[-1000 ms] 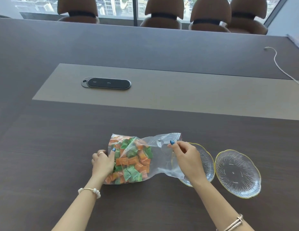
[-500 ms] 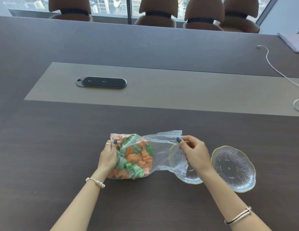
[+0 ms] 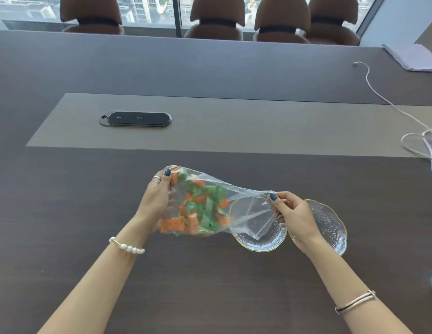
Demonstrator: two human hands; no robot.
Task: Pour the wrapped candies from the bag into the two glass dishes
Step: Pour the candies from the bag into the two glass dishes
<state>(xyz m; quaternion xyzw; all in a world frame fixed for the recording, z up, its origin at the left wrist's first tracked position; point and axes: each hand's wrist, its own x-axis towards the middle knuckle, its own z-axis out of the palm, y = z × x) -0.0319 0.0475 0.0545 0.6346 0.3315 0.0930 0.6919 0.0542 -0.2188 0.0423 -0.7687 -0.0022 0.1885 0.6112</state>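
A clear plastic bag (image 3: 244, 201) holds orange and green wrapped candies (image 3: 198, 210) bunched at its left end. My left hand (image 3: 157, 201) grips that filled end and holds it raised off the table. My right hand (image 3: 294, 215) pinches the bag's open mouth, which hangs over the left glass dish (image 3: 260, 242). The right glass dish (image 3: 330, 225), gold-rimmed like the other, lies just beyond, partly hidden by my right hand. Both dishes hold no candies.
A black oval panel (image 3: 135, 119) sits in the table's grey centre strip (image 3: 258, 126). A white cable (image 3: 407, 131) coils at the right edge, with a folded cloth (image 3: 412, 56) at the far right. Brown chairs (image 3: 215, 18) line the far side.
My left hand has lifted the filled end of the bag off the table and tilted it to the right. The bag's mouth now hangs over the left dish.
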